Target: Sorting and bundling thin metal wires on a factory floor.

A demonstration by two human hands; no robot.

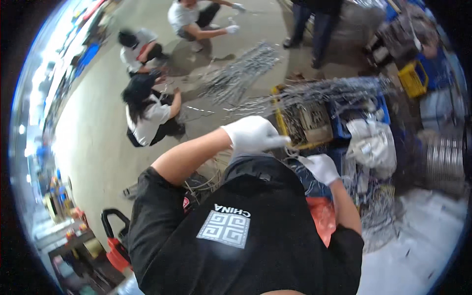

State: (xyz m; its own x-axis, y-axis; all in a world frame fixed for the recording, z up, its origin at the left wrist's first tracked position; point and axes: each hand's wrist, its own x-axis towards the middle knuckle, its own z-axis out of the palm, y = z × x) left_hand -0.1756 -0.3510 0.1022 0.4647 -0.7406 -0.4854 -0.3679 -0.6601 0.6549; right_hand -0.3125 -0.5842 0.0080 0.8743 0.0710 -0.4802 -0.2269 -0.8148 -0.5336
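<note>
Both white-gloved hands, left hand (253, 133) and right hand (320, 168), pinch closed on one thin bent metal wire (293, 150); heaped grey wire bundles (324, 91) remain unworked.

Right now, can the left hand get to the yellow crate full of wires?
Probably yes. The left hand in its white glove is right beside the yellow crate, and nothing stands between them. The right hand is lower down and not in the way.

wire bundle (334, 91) blurred, left grip (253, 133) contents unclear
</note>
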